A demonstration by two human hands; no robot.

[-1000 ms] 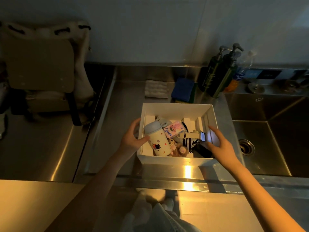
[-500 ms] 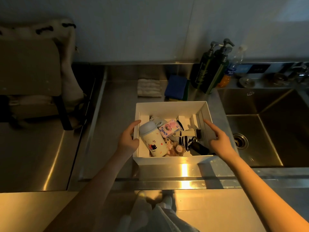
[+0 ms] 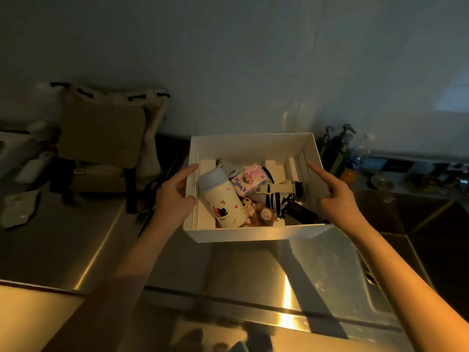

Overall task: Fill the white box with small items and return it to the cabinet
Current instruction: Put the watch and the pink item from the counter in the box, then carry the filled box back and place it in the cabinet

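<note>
The white box (image 3: 253,233) is raised off the steel counter (image 3: 253,270) and tilted slightly toward me. My left hand (image 3: 175,196) clamps its left wall and my right hand (image 3: 332,191) clamps its right wall, index fingers stretched along the sides. Inside lie a cream bottle with a pale blue cap (image 3: 223,199), a pink tissue pack (image 3: 250,181), a small brown plush toy (image 3: 261,215), a striped black-and-white item (image 3: 276,201) and a dark object (image 3: 302,212).
A beige backpack (image 3: 101,138) leans on the wall at the left. Dark pump bottles (image 3: 340,146) and an orange-filled bottle (image 3: 351,168) stand at the right, beside the sink basin (image 3: 418,224). A white tiled wall rises behind.
Both hands closed on the box's sides and lifted it off the counter. The view has tilted upward, showing more wall.
</note>
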